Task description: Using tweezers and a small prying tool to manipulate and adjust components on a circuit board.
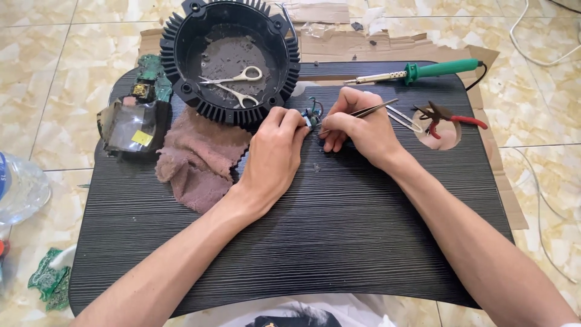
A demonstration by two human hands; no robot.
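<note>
My left hand (275,151) rests on the black ribbed lap table (339,236), its fingertips pinching a small electronic part with wires (312,114). My right hand (357,127) holds a pair of metal tweezers (375,109), the tips pointing at that small part. Both hands meet just in front of a round black finned housing (181,60).
White-handled scissors (237,85) lie inside the housing. A green-handled soldering iron (423,71) lies at the table's back right, red-handled pliers (451,115) beside a round hole. A brown rag (196,160) and a circuit board module (136,118) sit left. Cardboard (339,42) lies under the table.
</note>
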